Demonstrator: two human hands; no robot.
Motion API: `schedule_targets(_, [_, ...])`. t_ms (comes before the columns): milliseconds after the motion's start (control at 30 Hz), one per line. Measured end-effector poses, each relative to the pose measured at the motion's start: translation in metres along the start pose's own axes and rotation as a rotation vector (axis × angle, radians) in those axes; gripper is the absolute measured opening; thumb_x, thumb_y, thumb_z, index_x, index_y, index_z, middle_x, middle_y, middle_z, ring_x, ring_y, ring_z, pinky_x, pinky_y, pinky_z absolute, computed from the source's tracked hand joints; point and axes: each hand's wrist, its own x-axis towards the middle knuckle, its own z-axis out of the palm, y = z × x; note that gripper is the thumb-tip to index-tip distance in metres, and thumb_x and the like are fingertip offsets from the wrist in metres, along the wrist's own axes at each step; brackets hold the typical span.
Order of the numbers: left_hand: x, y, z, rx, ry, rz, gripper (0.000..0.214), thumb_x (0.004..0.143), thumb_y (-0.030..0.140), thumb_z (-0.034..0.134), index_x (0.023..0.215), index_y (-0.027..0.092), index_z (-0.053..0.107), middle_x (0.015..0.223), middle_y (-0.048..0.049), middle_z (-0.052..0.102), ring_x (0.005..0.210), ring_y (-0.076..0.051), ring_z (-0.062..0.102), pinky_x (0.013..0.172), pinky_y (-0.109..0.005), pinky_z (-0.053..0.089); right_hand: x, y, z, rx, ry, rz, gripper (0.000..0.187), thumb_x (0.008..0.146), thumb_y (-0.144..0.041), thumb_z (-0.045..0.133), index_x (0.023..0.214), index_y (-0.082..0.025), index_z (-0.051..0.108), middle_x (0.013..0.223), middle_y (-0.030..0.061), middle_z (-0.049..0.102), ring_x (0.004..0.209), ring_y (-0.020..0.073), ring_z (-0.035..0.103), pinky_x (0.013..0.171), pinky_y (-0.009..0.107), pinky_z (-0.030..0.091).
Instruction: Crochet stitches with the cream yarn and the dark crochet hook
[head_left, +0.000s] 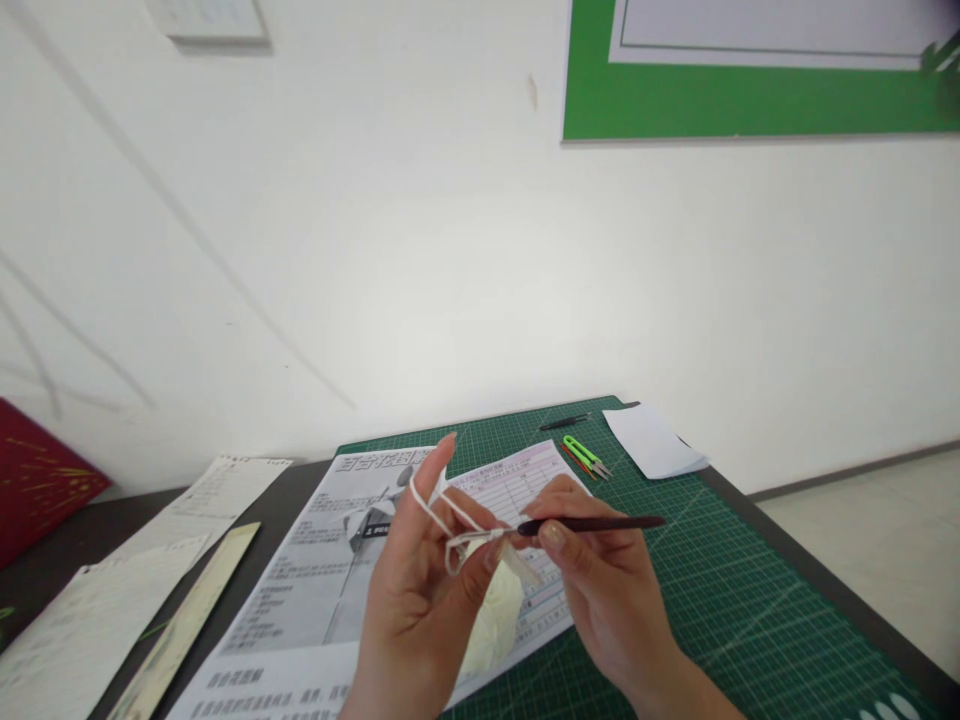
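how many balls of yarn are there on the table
1: a cream ball of yarn, seen between the left hand and the right hand, its left side partly covered by the left hand. Another small one could be hidden behind the hands.

**Room right, middle blocked**

Good pass over cutting mat (727, 590), right of the right hand (611, 585). Between it and left hand (416, 590): hook (607, 523) and yarn strand (429, 512) bridge the gap, cream yarn ball (496, 622) sits below. Beyond, green snips (583, 454) and black tool (564, 422) lie low; wall (480, 250) stops reach at far edge. Left: ruler (187, 622) flat, can go over.
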Motion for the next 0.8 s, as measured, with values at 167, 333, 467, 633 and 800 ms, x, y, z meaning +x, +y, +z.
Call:
schedule_targets(167, [0.001,-0.003,-0.005,0.106,0.027,0.116,0.056,0.079,0.014,0.064,0.126,0.041,0.050,0.075,0.0025,0.061,0.070,-0.011,0.057,0.064,-0.019,0.049,0.000,-0.001,-0.002,0.083,0.073,0.086,0.009,0.073,-0.023,0.075,0.082,-0.024,0.072,0.074,-0.0030,0.069,0.071,0.0103,0.063,0.069,0.021,0.050])
schedule_targets(333, [0.003,-0.007,-0.013,0.245,0.003,0.333,0.061,0.080,0.010,0.062,0.128,0.044,0.047,0.075,0.0026,0.064,0.076,-0.013,0.059,0.072,-0.025,0.050,0.003,-0.004,-0.002,0.116,0.106,0.056,0.007,0.073,-0.024,0.075,0.079,-0.022,0.072,0.072,-0.0032,0.069,0.065,0.0081,0.064,0.066,0.017,0.052])
schedule_targets(467, [0.003,-0.008,-0.014,0.255,-0.018,0.363,0.063,0.080,0.009,0.061,0.130,0.043,0.045,0.075,0.0022,0.065,0.077,-0.015,0.059,0.072,-0.028,0.051,0.004,-0.008,-0.002,0.092,0.091,0.045,0.006,0.073,-0.024,0.075,0.077,-0.021,0.073,0.071,-0.0020,0.069,0.065,0.0087,0.063,0.065,0.017,0.051])
schedule_targets(633, [0.003,-0.006,-0.013,0.233,0.009,0.368,0.062,0.079,0.008,0.062,0.130,0.040,0.046,0.074,0.0015,0.065,0.076,-0.015,0.060,0.073,-0.028,0.051,0.002,-0.011,-0.004,0.054,0.057,0.003,0.004,0.075,-0.025,0.073,0.078,-0.022,0.072,0.070,-0.0014,0.066,0.066,0.0105,0.060,0.065,0.021,0.049])
schedule_targets(800, [0.003,-0.006,-0.010,0.224,-0.006,0.422,0.065,0.078,0.006,0.062,0.131,0.040,0.045,0.074,0.0024,0.066,0.076,-0.015,0.060,0.078,-0.030,0.049,0.003,-0.011,-0.005,-0.030,0.021,-0.094,0.003,0.078,-0.025,0.070,0.079,-0.023,0.072,0.070,-0.0004,0.063,0.067,0.0128,0.057,0.063,0.025,0.047])
